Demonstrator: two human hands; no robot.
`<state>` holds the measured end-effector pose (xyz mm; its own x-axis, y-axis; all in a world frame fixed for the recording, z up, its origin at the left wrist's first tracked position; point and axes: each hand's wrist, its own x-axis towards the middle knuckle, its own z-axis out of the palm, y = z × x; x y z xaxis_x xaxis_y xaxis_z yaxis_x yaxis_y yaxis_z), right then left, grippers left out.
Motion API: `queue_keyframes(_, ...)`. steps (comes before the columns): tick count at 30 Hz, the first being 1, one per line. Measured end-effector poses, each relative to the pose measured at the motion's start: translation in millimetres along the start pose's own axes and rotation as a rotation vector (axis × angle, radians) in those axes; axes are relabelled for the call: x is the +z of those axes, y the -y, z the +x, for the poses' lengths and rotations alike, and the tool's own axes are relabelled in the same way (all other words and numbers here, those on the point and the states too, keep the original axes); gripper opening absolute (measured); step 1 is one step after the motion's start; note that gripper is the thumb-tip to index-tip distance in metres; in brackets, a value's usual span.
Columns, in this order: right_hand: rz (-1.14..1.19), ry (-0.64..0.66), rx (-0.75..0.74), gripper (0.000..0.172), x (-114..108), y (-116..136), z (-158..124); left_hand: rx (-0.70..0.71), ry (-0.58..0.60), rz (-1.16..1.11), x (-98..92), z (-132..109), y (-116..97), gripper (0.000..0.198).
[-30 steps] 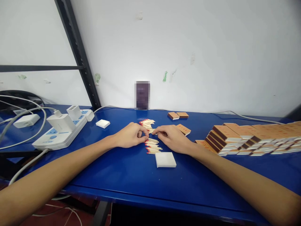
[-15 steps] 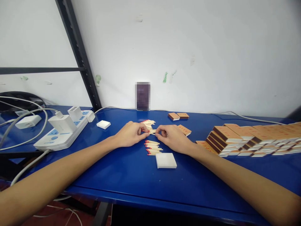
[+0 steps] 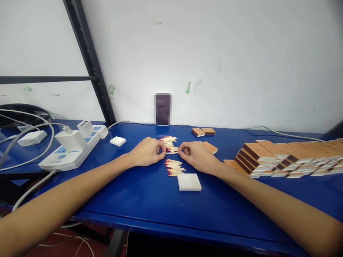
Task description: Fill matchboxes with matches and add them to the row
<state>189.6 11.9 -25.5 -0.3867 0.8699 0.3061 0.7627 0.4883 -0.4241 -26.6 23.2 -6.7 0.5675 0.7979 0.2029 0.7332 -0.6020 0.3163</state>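
Red-tipped matches lie in a loose pile (image 3: 169, 141) between my hands. A second group of matches (image 3: 174, 167) lies nearer to me in a rough row, heads to the left. My left hand (image 3: 149, 151) is closed in a pinch at the head end of a single match (image 3: 170, 153). Across from it, my right hand (image 3: 197, 155) has thumb and forefinger curled together by the tail ends of the matches; what its fingertips hold, if anything, is too small to make out. A white matchbox tray (image 3: 189, 182) sits just below the nearer group.
Stacked orange matchboxes (image 3: 284, 157) fill the right side. Two matchboxes (image 3: 203, 132) lie at the back, and another matchbox (image 3: 210, 147) is partly behind my right hand. On the left are a small white box (image 3: 118, 141) and a power strip (image 3: 72, 153) with cables.
My hands have drawn slightly apart; the right fingertips have shifted a little right and up. The match between them now shows lying level, near the left fingertips.
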Motion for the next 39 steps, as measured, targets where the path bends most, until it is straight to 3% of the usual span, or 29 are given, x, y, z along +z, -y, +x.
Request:
queue_keyframes(5, 0.023, -0.007, -0.016, 0.011, 0, -2, 1, 0.047, 0.064, -0.008, -7.5, -3, -1, 0.011)
queue_keyframes(11, 0.042, 0.008, -0.055, 0.013, 1, -5, 1, 0.039, 0.097, -0.126, -3.0, -3, -6, 0.015)
queue_keyframes(20, 0.024, 0.027, -0.075, 0.013, 0, -1, 1, 0.030, -0.052, -0.098, 7.1, 1, 4, 0.018)
queue_keyframes(27, 0.023, 0.037, -0.076, 0.009, 0, -1, 0, 0.099, -0.036, -0.075, 10.4, 1, 5, 0.017)
queue_keyframes(39, 0.107, 0.083, -0.060, 0.010, -4, 0, -4, 0.092, -0.027, -0.043, 10.2, 1, 5, 0.018)
